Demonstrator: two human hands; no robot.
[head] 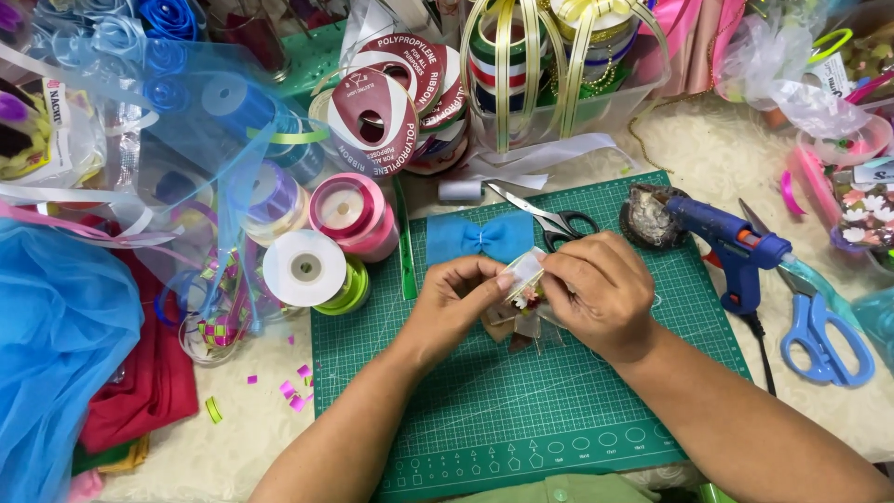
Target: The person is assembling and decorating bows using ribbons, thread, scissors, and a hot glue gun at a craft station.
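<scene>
My left hand (453, 300) and my right hand (596, 287) meet over a green cutting mat (484, 410). Together they pinch a small clear plastic box (523, 272) with tiny coloured bits inside; a small decorated piece (521, 321) lies partly hidden under the hands. A blue fabric bow (479, 237) rests on the mat just beyond my fingers. Black-handled scissors (545, 216) lie behind the bow. A blue glue gun (731, 244) stands to the right of my right hand, its nozzle on a crumpled foil pad (647, 216).
Ribbon spools (354, 216) crowd the left and back, with a white spool (304, 268) at the mat's edge. Blue tulle (56, 345) and red cloth (154, 382) lie at the left. Blue-handled scissors (824, 340) lie at the right. A clear bin of ribbons (559, 74) stands behind.
</scene>
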